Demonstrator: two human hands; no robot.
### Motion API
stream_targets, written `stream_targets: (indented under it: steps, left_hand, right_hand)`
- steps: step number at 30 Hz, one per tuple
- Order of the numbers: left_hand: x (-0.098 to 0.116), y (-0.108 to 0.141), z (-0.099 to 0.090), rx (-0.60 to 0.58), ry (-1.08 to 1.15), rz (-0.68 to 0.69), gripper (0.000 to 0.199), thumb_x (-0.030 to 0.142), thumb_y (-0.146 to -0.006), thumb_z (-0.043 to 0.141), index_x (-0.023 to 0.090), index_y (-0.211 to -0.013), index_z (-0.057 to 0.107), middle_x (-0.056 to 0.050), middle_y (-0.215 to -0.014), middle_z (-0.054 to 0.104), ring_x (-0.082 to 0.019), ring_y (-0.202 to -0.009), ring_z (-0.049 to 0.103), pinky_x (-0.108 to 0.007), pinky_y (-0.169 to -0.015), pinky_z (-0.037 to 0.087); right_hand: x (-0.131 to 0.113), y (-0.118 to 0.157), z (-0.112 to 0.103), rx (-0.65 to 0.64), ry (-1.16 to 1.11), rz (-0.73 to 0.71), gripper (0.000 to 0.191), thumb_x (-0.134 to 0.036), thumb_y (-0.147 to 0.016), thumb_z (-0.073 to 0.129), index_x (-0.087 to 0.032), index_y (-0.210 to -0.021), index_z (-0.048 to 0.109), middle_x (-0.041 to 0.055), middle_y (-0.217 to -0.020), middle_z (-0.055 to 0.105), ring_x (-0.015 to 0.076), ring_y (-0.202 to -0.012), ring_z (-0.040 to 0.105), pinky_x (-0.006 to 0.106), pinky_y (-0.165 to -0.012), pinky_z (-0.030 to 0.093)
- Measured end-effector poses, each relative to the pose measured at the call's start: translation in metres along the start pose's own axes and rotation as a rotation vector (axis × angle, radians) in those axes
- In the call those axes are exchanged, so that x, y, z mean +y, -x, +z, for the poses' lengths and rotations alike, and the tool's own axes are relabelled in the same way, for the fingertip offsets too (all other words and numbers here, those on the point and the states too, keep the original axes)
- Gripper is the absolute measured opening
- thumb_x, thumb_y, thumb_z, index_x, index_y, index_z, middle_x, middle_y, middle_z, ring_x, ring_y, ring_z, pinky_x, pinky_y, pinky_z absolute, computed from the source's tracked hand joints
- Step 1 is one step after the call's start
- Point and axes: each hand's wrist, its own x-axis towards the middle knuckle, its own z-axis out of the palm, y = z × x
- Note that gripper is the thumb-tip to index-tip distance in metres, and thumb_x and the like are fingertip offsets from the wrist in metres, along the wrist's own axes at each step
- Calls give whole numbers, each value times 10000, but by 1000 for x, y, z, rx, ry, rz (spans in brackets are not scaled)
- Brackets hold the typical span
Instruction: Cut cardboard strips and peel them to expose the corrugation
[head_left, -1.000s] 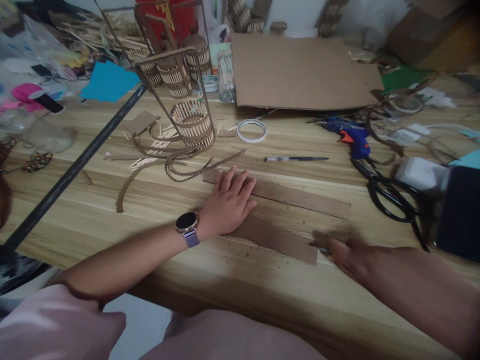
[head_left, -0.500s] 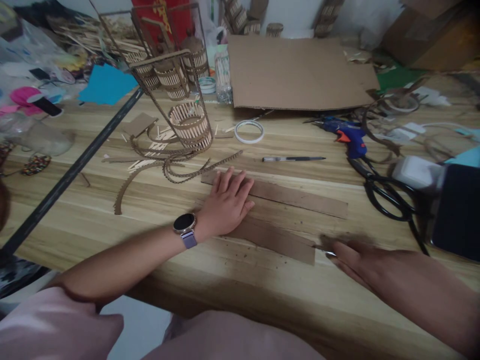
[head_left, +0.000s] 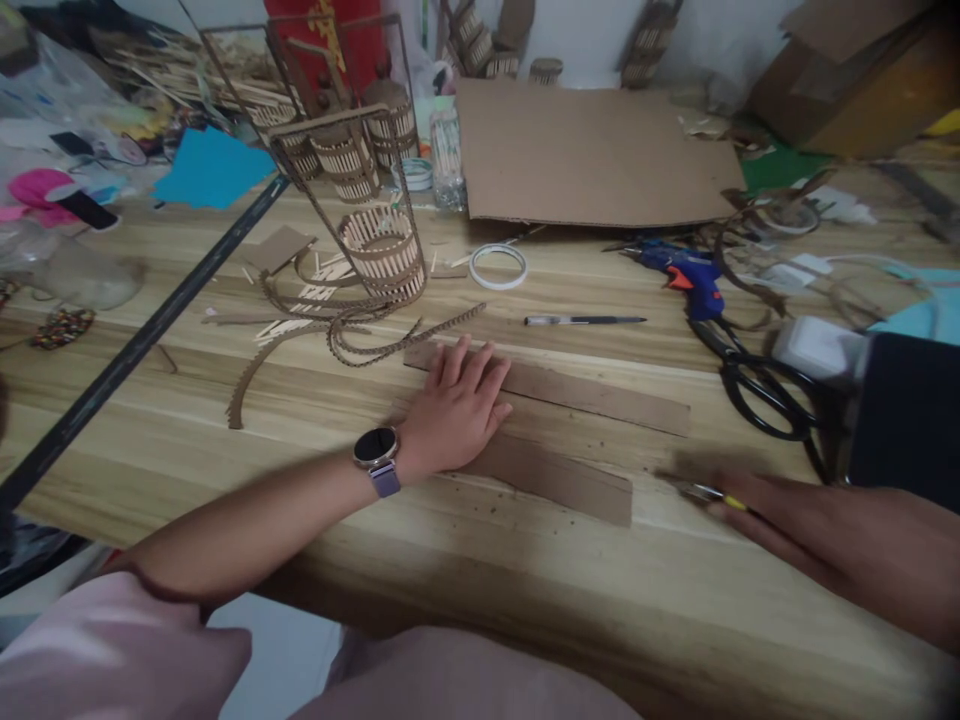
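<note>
My left hand (head_left: pixel 459 405) lies flat with fingers spread, its fingertips on a long cardboard strip (head_left: pixel 592 392). A second, nearer cardboard strip (head_left: pixel 570 482) runs out from under the palm. To the right, my right hand (head_left: pixel 787 515) is closed round a craft knife (head_left: pixel 709 491) with a yellow part on its handle. The blade points left, apart from the end of the nearer strip. Dark crumbs lie round both strips. Beyond the left hand are curled corrugated cardboard strips (head_left: pixel 375 345) and a stick basket (head_left: pixel 381 255) with a tall handle.
A black pen (head_left: pixel 585 321), a white tape roll (head_left: pixel 498 267) and a blue glue gun (head_left: pixel 697 285) lie farther back. Black scissors (head_left: pixel 772 400) and a dark tablet-like object (head_left: pixel 907 405) are at right. A large cardboard sheet (head_left: pixel 592 150) stands behind; a dark metal strip (head_left: pixel 150 325) crosses the left side.
My right hand has moved right with the craft knife, drawing the blade away from the nearer strip's end. My left hand stays in place.
</note>
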Motion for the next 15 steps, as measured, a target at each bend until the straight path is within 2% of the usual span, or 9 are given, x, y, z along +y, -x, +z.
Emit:
stream_targets:
  steps: [3, 4, 6, 8, 11, 15]
  left_hand:
    - [2, -1, -2, -9, -4, -8, 561, 385, -1082, 387, 68, -1542, 436, -218, -1627, 383, -464, -1537, 241, -678, -1236, 201]
    - [2, -1, -2, -9, -5, -10, 559, 385, -1083, 386, 68, -1540, 439, -215, -1627, 384, -463, -1537, 242, -674, -1237, 202]
    - [2, 0, -2, -4, -5, -14, 559, 392, -1083, 385, 70, -1537, 443, -213, -1625, 388, -460, -1537, 244, -670, -1238, 206]
    - [2, 0, -1, 4, -6, -11, 560, 402, -1083, 389, 76, -1534, 445, -212, -1621, 396, -453, -1540, 245, -665, -1240, 207]
    - [1, 1, 0, 22, -8, -3, 556, 403, -1081, 396, 86, -1537, 438, -209, -1615, 406, -443, -1546, 240, -656, -1244, 204]
    - [1, 1, 2, 29, -4, -3, 551, 391, -1079, 405, 87, -1537, 433, -208, -1619, 401, -446, -1548, 233, -660, -1239, 208]
  right_hand:
    - [-14, -15, -11, -74, -59, -129, 480, -561, -1031, 302, -287, -1039, 696, 68, -687, 760, 241, -561, 726, 333, -510, 479]
    - [-26, -23, -14, -90, -29, -147, 452, -511, -1048, 291, -279, -1059, 679, 51, -669, 752, 231, -549, 717, 317, -501, 457]
    - [-58, -42, -19, -81, 46, -255, 374, -448, -1043, 347, -248, -949, 649, 29, -601, 713, 209, -476, 671, 289, -447, 347]
    - [-91, -62, -22, -80, 99, -339, 281, -375, -1033, 419, -234, -920, 635, 19, -617, 717, 186, -509, 676, 275, -452, 271]
    - [-126, -82, -23, -78, 215, -316, 274, -340, -1027, 451, -212, -884, 646, 51, -651, 735, 188, -508, 671, 293, -438, 165]
    - [-139, -92, -21, -85, 248, -296, 263, -310, -1021, 449, -200, -921, 666, 72, -706, 755, 186, -523, 673, 307, -435, 133]
